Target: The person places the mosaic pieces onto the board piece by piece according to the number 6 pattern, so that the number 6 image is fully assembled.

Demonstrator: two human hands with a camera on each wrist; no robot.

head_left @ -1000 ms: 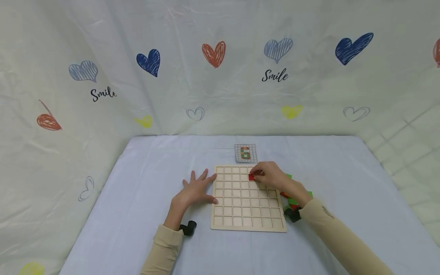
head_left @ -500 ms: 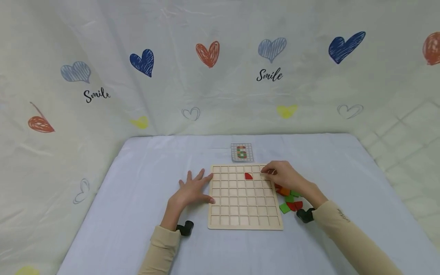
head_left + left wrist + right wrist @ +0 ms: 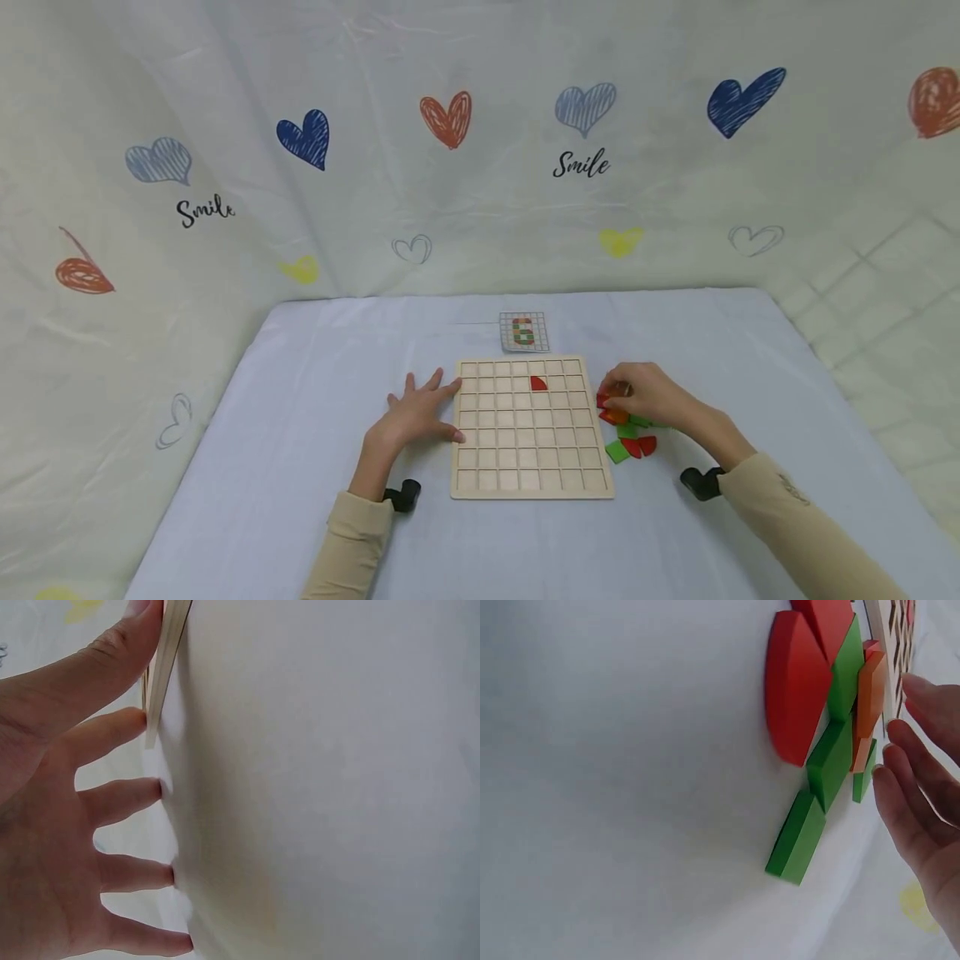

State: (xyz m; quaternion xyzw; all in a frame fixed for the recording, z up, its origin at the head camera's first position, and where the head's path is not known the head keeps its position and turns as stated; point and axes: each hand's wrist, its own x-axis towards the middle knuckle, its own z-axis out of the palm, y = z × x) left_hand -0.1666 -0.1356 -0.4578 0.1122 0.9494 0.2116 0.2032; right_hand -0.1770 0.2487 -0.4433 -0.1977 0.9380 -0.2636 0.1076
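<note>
A wooden grid board (image 3: 525,433) lies flat in the middle of the table in the head view. One red quarter-round piece (image 3: 538,383) sits in a cell of its upper rows. My left hand (image 3: 417,415) rests at the board's left edge, fingers spread; thumb and a fingertip touch the edge in the left wrist view. Beside the board's right edge, my right hand (image 3: 641,393) is over a pile of small pieces. Its thumb and fingers (image 3: 904,814) are close to an orange piece (image 3: 870,694), with nothing seen between them.
Green pieces (image 3: 617,452) and red quarter-round pieces (image 3: 648,446) lie right of the board. A gridded pattern card (image 3: 524,332) lies behind it. White cloth (image 3: 360,350) covers the table, and a printed curtain (image 3: 510,200) hangs behind.
My right hand has left the red piece in the board's cell and moved right to the pile. The left hand stays at the board's edge. The head view has shifted slightly.
</note>
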